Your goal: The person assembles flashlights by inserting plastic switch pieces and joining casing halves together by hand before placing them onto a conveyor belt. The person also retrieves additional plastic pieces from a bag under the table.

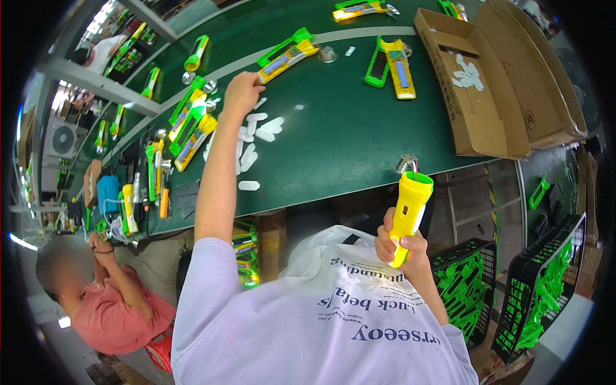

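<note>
Pale shirt [301, 333]; right fingers [384, 240] curled round yellow torch [412, 204].

One yellow flashlight [412, 202] was in the right hand [410, 244]. Five opened flashlights lay across the bench [321, 147]: one [290, 59] at the left hand [241, 95], one [399, 69] farther right, one [360, 9] on the far side and two [196, 142] at the left. Two black crates [504, 321] stood near right; their green parts [465, 292] and the white pieces [248, 157] overlapped too much to count. One co-worker [115, 314] was at left.

Yellow torch [415, 200], head up, open torch [290, 61], lying
</note>
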The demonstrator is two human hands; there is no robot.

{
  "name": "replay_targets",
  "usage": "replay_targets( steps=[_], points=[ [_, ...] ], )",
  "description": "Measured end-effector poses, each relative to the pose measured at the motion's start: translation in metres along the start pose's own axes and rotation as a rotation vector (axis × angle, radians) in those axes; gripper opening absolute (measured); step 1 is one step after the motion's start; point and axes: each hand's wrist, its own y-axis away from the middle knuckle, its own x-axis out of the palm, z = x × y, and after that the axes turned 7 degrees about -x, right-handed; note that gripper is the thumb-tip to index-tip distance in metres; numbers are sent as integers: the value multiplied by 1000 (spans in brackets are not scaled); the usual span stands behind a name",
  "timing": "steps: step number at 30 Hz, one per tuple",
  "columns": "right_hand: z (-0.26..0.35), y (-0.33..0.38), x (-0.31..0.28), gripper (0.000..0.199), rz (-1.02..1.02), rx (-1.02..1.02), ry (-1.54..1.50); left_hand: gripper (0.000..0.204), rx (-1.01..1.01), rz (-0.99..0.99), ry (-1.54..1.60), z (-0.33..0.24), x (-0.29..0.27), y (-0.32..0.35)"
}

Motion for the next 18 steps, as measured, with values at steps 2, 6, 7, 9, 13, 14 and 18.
replay_targets(
  steps=[2,6,7,9,13,14,18],
  points=[
    [1,-1,1,42,-24,-49,-19,14,8,-3,-34,0,3,-4],
    [2,-1,-5,40,11,-89,-231,10,-172,-35,641,-72,-18,35],
    [3,-3,-10,39,63,-86,-274,6,-198,66,826,-121,-36,61],
    [4,-6,-11,40,112,-53,-303,1,-134,323,1109,-179,-48,115],
    [3,-11,-10,42,205,-16,-325,7,29,590,1499,-246,-45,174],
    [3,-11,-9,42,243,-12,-336,7,-29,688,1639,-257,-45,181],
    [0,-10,-8,42,267,-26,-352,6,-22,691,1577,-269,-42,190]
  ],
)
